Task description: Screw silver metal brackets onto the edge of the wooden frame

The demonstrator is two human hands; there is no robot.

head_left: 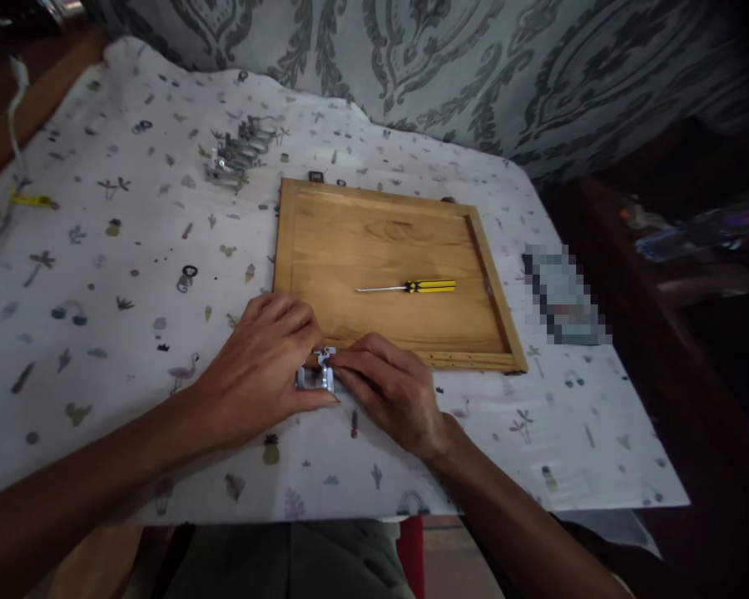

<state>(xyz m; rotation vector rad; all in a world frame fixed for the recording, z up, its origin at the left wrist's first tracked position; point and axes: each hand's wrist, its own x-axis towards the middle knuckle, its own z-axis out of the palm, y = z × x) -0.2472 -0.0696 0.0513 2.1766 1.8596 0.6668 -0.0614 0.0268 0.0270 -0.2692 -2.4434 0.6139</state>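
Note:
A wooden cabinet door panel lies flat on the printed cloth. On it rests a screwdriver with a yellow and black handle. At the panel's near left corner sits a small metal hinge. My left hand and my right hand both pinch this hinge from either side, fingers curled around it against the panel's front edge.
A cluster of several more metal hinges lies at the back left of the table. A yellow item and a white cord lie at the far left edge. A blurred-out object sits right of the panel. A patterned curtain hangs behind.

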